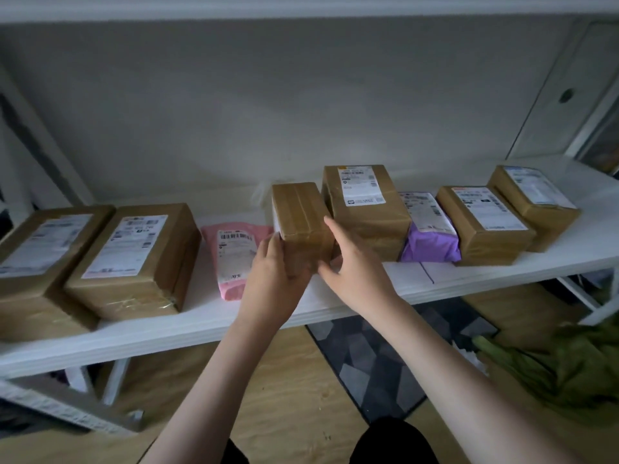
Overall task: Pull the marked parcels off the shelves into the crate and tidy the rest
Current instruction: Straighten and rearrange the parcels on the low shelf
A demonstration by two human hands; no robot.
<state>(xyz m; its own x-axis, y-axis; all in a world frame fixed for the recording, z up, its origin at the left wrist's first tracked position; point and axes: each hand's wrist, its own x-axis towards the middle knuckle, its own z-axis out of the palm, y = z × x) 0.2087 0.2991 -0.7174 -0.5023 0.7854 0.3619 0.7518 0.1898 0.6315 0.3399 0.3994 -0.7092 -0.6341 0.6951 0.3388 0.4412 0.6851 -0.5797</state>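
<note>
A small taped cardboard box [299, 212] stands on the white shelf [335, 303], its label not showing on top. My left hand [273, 279] grips its near left corner and my right hand [355, 266] holds its near right side. To its left lies a pink mailer bag [234, 256] with a label. Behind and right of it sits a taller labelled box [365, 202], then a purple mailer [430, 239] and two more labelled boxes [485, 222] [536, 202]. Two large labelled boxes [134, 252] [37, 262] sit at the left. No crate is in view.
A shelf board [301, 5] runs overhead and a grey wall closes the back. Below the shelf are a wooden floor [284, 396], a dark patterned mat [378, 363] and a green cloth [569, 363] at the right. A white frame part [67, 410] lies low left.
</note>
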